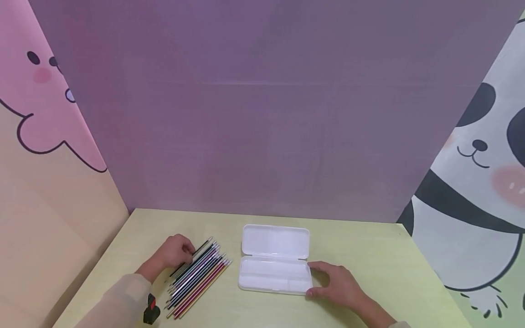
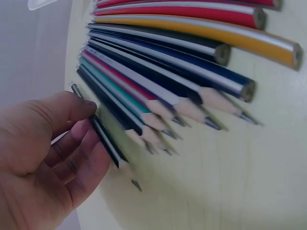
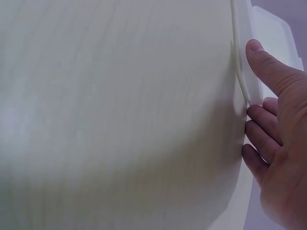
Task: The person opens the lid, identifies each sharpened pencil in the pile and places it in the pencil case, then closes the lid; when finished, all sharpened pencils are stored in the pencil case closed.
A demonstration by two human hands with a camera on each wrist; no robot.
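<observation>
My left hand [image 1: 178, 250] pinches a dark pencil [image 2: 108, 141] at the left end of a row, thumb on one side and fingers on the other. Beside it lie several pencils [image 1: 197, 278] in black, blue, green, red and yellow with pale stripes. Some ends are sharpened and others are flat, as the left wrist view shows. A white pencil case [image 1: 262, 280] lies with its lid [image 1: 275, 241] folded back. At its right end my right hand [image 1: 338, 287] holds it, thumb at the near corner and index finger at the far one.
The pale wood-grain table [image 1: 361, 246] ends at a purple backdrop [image 1: 262, 136]. Cartoon figures decorate the walls on both sides. A small black object with a red part [image 1: 151, 310] is by the left sleeve [image 1: 119, 300].
</observation>
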